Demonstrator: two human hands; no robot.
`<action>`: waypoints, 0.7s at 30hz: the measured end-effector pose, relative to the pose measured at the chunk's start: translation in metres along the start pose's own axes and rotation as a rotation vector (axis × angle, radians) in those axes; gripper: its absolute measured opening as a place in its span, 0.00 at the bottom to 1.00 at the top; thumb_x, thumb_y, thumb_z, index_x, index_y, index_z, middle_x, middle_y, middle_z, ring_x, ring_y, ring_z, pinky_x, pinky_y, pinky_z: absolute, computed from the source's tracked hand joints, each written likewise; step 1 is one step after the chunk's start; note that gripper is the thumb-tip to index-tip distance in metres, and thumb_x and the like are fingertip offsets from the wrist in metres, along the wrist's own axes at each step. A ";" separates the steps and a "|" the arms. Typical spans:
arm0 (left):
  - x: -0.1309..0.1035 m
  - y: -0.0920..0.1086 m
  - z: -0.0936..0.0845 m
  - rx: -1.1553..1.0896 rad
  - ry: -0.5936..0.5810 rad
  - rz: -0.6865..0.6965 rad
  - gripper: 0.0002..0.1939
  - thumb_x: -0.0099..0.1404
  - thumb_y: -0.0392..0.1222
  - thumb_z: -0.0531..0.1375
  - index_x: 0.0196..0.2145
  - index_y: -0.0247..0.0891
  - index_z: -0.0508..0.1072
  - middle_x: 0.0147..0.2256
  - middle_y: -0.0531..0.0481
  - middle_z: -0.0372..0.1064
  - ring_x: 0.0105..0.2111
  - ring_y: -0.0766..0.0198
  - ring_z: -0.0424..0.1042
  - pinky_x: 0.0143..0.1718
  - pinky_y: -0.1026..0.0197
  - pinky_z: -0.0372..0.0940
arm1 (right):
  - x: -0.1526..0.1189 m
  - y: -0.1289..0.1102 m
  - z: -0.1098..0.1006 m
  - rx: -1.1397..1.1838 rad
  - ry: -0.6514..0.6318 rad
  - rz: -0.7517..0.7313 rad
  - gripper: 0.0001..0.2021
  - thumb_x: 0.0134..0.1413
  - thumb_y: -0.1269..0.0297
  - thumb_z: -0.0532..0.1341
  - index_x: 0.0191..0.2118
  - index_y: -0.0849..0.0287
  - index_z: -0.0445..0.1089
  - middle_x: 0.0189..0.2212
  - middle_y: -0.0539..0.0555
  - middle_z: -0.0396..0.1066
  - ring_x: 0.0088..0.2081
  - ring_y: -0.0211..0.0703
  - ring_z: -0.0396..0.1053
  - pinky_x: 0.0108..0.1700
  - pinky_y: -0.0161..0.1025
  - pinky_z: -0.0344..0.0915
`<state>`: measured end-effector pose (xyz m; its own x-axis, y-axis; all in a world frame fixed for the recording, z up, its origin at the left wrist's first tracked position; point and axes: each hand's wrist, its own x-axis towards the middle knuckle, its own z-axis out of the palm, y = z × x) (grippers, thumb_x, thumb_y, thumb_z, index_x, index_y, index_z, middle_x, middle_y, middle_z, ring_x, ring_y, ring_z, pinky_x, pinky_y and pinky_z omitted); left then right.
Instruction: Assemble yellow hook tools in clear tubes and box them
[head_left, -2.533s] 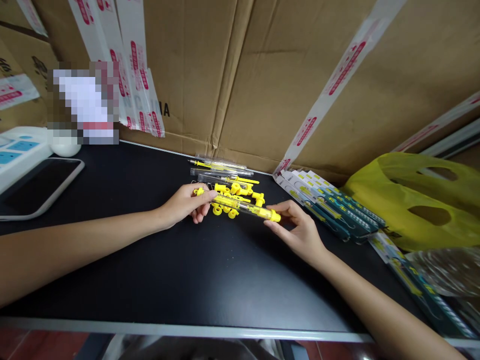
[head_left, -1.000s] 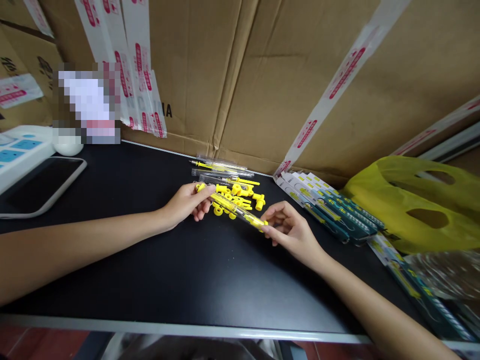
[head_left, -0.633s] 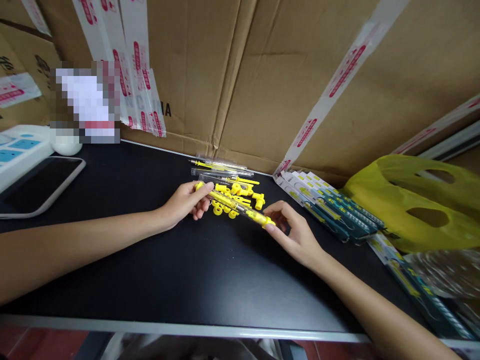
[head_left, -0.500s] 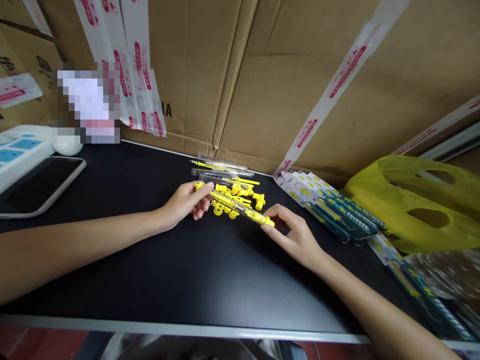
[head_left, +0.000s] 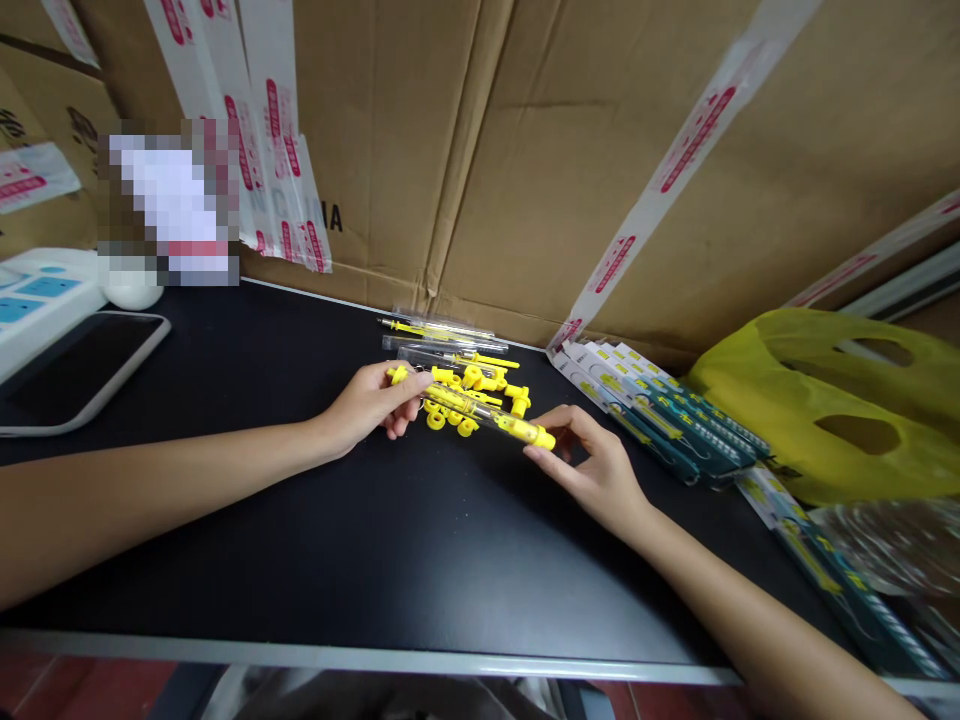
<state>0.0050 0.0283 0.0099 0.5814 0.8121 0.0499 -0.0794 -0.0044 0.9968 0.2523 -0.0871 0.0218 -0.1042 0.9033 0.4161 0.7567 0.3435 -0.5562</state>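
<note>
Grip of the left hand (head_left: 379,400) is pinched, thumb over fingers, on the left end of one clear tube (head_left: 491,413) with yellow ends; grip of the right hand (head_left: 596,465) is drawn in about its right end. The tube slants above the desk (head_left: 412,570), right end nearer the wearer, masking part of a pile of yellow fittings (head_left: 472,377); these overlap, exact count not determinable. Just behind lie at least three clear sleeves (head_left: 482,346). To the right, at least four printed packs (head_left: 660,420) overlap in a fan, beside one yellow bag (head_left: 787,410). Far left: one phone (head_left: 75,365), one power strip (head_left: 49,285), one white round object (head_left: 133,288). Taped cardboard (head_left: 600,170) blocks the rear edge.
</note>
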 end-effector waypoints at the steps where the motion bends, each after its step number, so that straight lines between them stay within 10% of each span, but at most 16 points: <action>1: 0.000 0.000 0.000 0.001 -0.003 0.005 0.16 0.61 0.50 0.59 0.25 0.36 0.62 0.19 0.57 0.62 0.14 0.75 0.62 0.13 0.72 0.58 | 0.000 0.000 0.000 0.016 -0.002 0.012 0.09 0.54 0.57 0.61 0.36 0.56 0.65 0.27 0.51 0.66 0.25 0.37 0.60 0.25 0.36 0.58; 21: -0.001 -0.002 0.000 0.050 -0.011 0.044 0.15 0.62 0.47 0.58 0.25 0.36 0.61 0.19 0.58 0.63 0.14 0.74 0.63 0.13 0.72 0.60 | -0.001 0.001 0.001 0.095 -0.019 0.061 0.10 0.53 0.58 0.62 0.35 0.57 0.65 0.29 0.52 0.67 0.28 0.39 0.64 0.26 0.35 0.60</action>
<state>0.0044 0.0273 0.0077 0.5868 0.8043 0.0939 -0.0642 -0.0694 0.9955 0.2527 -0.0872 0.0197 -0.0721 0.9278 0.3661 0.6976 0.3092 -0.6463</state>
